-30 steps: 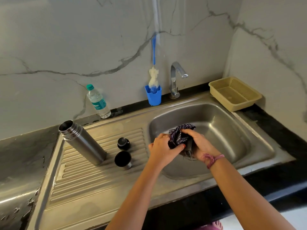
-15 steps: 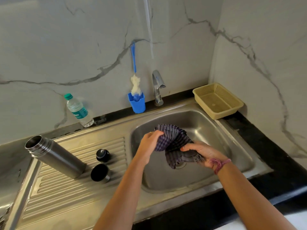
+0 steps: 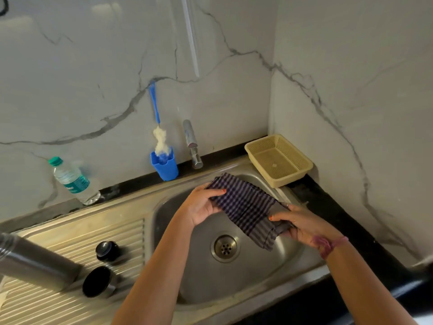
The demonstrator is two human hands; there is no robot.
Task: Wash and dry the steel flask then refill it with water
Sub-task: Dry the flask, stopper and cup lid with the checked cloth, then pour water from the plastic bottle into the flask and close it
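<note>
The steel flask stands uncapped on the ribbed drainboard at the far left, partly cut by the frame edge. Its black stopper and its cup lid sit beside it. Over the sink basin, a dark checked cloth is stretched between both hands. My left hand grips the cloth's upper left end. My right hand grips its lower right end.
A plastic water bottle stands at the wall on the left. A blue cup holds a blue-handled bottle brush. The tap is behind the basin, a beige basket in the right corner.
The bunched cloth has been pulled open and stretched flat between the two hands. The view shifted right, pushing the flask toward the left edge.
</note>
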